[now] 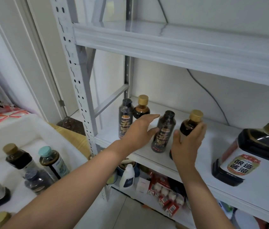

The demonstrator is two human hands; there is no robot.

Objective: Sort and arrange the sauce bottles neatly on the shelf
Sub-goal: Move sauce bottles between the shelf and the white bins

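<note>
White shelf point(213, 146) — right fingers point(200, 131) gripping gold-capped bottle point(188, 127) left of soy jug point(249, 156), left fingers point(148, 117) straight by black-capped bottle point(165, 128) — set upright, snug

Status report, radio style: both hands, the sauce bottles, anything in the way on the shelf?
Left hand open beside nearer black-capped bottle. Right hand grips gold-capped bottle at shelf front. Big soy jug stands apart, right.

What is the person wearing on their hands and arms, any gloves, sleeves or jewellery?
Nothing that shows. The left hand and right hand have no gloves, rings, watch or wristband, and no sleeve reaches into frame on either arm.
</note>
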